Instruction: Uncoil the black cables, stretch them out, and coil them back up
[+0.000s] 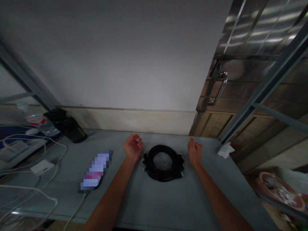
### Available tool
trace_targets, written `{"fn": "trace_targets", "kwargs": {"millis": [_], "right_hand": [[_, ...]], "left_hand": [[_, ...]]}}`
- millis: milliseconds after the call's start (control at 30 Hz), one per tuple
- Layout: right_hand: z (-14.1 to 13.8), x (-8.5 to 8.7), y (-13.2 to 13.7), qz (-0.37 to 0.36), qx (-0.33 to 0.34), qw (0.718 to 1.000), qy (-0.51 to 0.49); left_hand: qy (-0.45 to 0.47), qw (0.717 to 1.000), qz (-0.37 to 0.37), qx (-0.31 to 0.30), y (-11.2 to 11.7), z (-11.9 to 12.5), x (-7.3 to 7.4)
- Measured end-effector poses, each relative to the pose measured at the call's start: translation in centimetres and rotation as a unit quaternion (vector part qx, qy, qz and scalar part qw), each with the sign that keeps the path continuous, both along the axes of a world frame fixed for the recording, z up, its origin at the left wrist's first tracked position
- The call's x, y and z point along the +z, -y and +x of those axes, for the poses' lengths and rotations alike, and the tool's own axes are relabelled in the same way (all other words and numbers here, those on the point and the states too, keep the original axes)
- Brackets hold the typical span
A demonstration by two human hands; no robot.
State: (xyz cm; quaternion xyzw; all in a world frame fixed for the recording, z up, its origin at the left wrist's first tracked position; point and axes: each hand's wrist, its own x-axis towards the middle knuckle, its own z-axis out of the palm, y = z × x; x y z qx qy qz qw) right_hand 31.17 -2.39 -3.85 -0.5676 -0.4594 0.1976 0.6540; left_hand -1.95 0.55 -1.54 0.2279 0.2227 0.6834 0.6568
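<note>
A coil of black cable lies on the grey table between my two hands, with connector ends sticking out on its left and right sides. My left hand rests just left of the coil, palm turned up and fingers loosely curled, apart from the cable. To the right of the coil, my right hand rests on its side with the fingers folded in and the thumb side up. No object shows in it, and it does not touch the coil.
A phone with a lit, blurred screen lies left, a cable plugged in. Further left are a black bottle, a clear plastic bottle, white cables and a white adapter. Crumpled tissue sits by the right edge, near a metal post.
</note>
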Motion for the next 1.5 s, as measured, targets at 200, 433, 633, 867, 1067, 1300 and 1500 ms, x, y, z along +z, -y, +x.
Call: {"fn": "trace_targets", "kwargs": {"millis": [200,433,633,867,1067,1300,1500], "right_hand": [[0.0,0.1,0.0,0.004,0.0,1.0,0.007],[0.0,-0.2,0.1,0.011,-0.004,0.999,0.032],[-0.3,1.4,0.8,0.043,0.021,0.991,0.123],[-6.1,4.1,7.1,0.061,0.245,0.895,0.367],[-8.3,0.0,11.6,0.029,0.223,0.797,0.56],[-0.1,-2.4,10.7,0.051,0.161,0.78,0.602],[6.4,-2.3,9.4,0.01,0.089,0.797,0.598]], "left_hand": [[-0.003,1.0,0.001,0.001,0.0,0.1,0.0],[-0.002,1.0,-0.001,0.003,0.1,0.1,0.1],[-0.006,1.0,0.0,0.004,0.2,0.2,0.4],[-0.003,1.0,-0.002,0.007,0.3,0.5,0.6],[0.001,1.0,-0.006,0.01,0.0,0.6,0.4],[0.02,0.999,-0.003,0.025,-0.1,0.3,0.5],[0.027,0.999,-0.002,0.03,-0.1,0.5,0.5]]}}
